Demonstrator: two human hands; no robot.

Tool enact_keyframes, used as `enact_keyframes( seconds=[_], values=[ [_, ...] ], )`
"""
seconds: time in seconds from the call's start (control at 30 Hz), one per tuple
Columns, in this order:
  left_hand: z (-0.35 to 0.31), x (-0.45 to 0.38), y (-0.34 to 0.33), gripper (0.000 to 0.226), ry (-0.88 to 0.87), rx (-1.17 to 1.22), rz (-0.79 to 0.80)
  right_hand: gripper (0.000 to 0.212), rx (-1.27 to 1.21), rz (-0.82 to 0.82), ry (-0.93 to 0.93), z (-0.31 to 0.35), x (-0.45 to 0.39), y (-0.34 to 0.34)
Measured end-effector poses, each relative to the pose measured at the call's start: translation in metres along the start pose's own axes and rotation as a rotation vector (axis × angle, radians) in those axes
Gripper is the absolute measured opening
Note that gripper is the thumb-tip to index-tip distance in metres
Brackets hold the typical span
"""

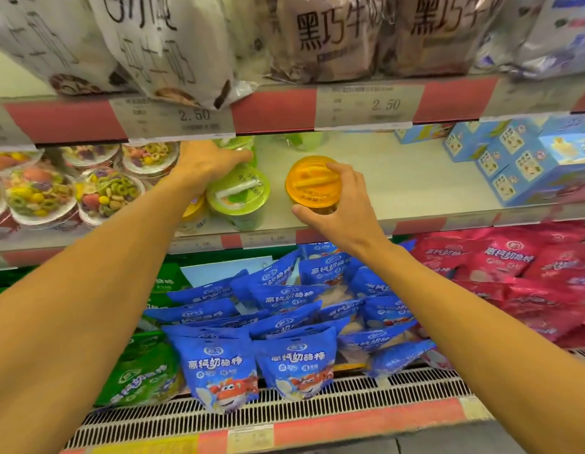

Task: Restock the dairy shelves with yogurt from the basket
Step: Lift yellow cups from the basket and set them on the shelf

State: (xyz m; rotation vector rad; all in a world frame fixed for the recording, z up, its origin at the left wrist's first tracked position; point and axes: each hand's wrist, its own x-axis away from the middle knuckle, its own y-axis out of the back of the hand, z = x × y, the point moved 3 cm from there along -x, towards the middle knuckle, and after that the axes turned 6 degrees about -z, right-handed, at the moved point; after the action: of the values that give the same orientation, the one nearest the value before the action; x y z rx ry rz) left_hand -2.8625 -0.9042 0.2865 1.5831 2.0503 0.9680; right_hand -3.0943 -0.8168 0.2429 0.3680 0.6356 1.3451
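Holding: right hand [342,204] grips orange yogurt cup [313,183] by its rim
Feel: light, stiff, probably slick, lid dents
Left hand [202,165]: closed around green cup [237,149]

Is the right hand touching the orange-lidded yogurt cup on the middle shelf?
Touching. The head view shows the right hand with fingers over the orange-lidded cup and the thumb against its near edge.

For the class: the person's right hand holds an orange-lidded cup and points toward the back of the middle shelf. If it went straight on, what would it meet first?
Probably nothing soon: behind the right hand and its orange-lidded cup, the middle shelf looks bare. A pale green item sits far back, perhaps slightly left; depth is unclear.
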Motion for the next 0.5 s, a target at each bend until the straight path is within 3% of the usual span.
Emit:
enact_keyframes(
  seconds=[0.2, 0.37, 0.5],
  values=[
    [0.003, 0.007, 0.004, 0.05, 0.031, 0.081, 0.005, 0.085, 0.008, 0.003, -0.023, 0.009, 0.0, -0.003],
    [0.0, 0.011, 0.004, 0.051, -0.04, 0.05, 0.011, 0.084, 0.007, 0.004, -0.03, 0.013, -0.003, -0.008],
    [0.001, 0.012, 0.004, 0.07, -0.078, 0.037, 0.022, 0.085, 0.005, -0.012, -0.03, 0.013, -0.002, -0.012]
  ],
)
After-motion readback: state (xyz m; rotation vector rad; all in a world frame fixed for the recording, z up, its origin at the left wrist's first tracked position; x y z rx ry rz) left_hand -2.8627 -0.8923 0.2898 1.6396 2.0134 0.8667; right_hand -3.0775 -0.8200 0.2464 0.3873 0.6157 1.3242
